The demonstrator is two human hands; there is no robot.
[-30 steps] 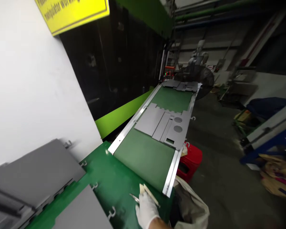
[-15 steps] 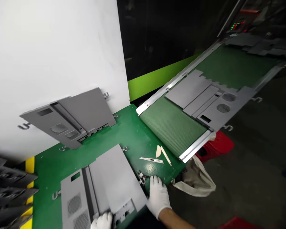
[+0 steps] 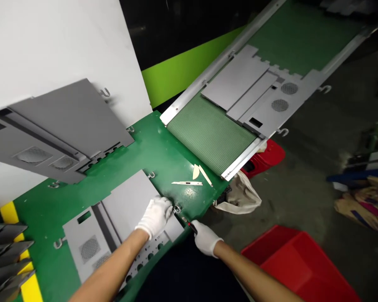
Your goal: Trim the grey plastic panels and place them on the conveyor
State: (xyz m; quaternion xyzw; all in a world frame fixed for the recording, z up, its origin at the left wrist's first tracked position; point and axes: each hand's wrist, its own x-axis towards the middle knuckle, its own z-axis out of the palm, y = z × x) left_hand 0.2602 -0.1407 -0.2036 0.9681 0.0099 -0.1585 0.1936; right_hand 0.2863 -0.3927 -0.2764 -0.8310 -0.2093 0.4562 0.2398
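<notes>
A green table (image 3: 151, 147) spreads below a white wall (image 3: 50, 37). At eight o'clock, dark grey panels (image 3: 6, 247) stack beside a yellow stripe (image 3: 31, 287). Between nine and ten o'clock, one grey panel (image 3: 66, 111) leans on the wall. Also toward eight o'clock, but nearer the middle, a flat panel (image 3: 129, 195) lies on the table. The gloved left hand (image 3: 156, 214), at seven o'clock, rests on its right edge, fingers bent beside a small hook (image 3: 177, 209); I cannot tell whether they grip it. At six o'clock lies a slim knife (image 3: 187, 183), near two pale strips (image 3: 200, 173). The gloved right hand (image 3: 204, 239), just right of six, is closed around a dark-handled tool (image 3: 192, 227) pointing toward the hook. At two o'clock, another panel (image 3: 236, 82) sits on a green belt (image 3: 211, 134); at four stands a red bin (image 3: 297, 264).
</notes>
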